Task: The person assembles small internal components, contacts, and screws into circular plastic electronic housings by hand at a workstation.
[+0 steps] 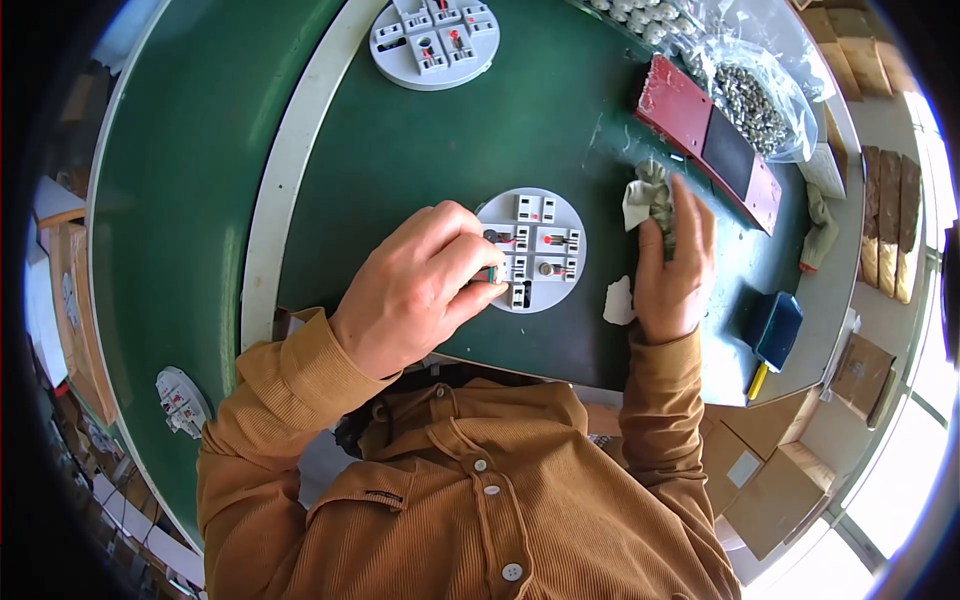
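Observation:
A round grey plate [568, 212] with raised white blocks and small red and metal parts lies in front of me on the green table. At its left side my left hand [415, 285] is closed in a pinch. Between thumb and forefinger shows a sliver of a small part with a green edge [495, 274]; the rest is hidden by the fingers. My right hand [677, 270] is apart from the plate, fingers stretched and thumb held away, with nothing visible in it. Beside its thumb lies a crumpled pale cloth [640, 200], and a torn white scrap [619, 301] is below.
A second round plate [455, 72] sits at the far side, and another [182, 402] at the far left. To the right are a red and black board [710, 145], a bag of small metal parts [752, 105], a glove [820, 228] and a dark blue box-shaped thing [772, 328].

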`<state>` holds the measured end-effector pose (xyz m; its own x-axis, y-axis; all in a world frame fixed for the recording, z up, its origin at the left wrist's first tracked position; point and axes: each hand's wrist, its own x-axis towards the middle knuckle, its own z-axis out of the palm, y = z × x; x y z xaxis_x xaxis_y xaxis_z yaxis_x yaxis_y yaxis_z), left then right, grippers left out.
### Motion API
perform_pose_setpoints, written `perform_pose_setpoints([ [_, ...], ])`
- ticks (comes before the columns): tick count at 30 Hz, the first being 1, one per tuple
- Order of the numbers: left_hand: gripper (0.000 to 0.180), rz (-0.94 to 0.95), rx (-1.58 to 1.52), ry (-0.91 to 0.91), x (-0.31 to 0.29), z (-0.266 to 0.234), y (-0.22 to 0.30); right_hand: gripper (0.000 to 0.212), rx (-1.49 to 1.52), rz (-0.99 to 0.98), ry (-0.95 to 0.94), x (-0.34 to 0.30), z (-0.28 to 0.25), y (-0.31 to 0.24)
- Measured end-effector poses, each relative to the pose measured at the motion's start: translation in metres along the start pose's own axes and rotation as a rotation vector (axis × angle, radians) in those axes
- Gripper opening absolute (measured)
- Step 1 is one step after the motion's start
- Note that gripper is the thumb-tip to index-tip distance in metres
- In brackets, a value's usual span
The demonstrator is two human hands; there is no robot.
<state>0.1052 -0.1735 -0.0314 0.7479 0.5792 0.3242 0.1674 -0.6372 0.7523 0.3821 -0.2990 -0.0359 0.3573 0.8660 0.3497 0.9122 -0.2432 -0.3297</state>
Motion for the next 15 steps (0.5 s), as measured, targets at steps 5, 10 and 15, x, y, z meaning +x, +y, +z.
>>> perform_pose_setpoints([
  [5,0.031,-0.034,0.006,0.02,-0.003,0.003,-0.003,0.057,0.201,0.032,-0.078,0.017,-0.01,0.006],
  [10,0.031,-0.027,-0.046,0.014,-0.004,-0.001,-0.003,0.062,1.025,0.379,-0.216,-0.01,-0.044,-0.045],
  [15,0.031,-0.043,-0.059,0.013,-0.006,-0.003,-0.003,0.06,0.27,-0.29,-0.375,-0.009,-0.04,-0.097],
])
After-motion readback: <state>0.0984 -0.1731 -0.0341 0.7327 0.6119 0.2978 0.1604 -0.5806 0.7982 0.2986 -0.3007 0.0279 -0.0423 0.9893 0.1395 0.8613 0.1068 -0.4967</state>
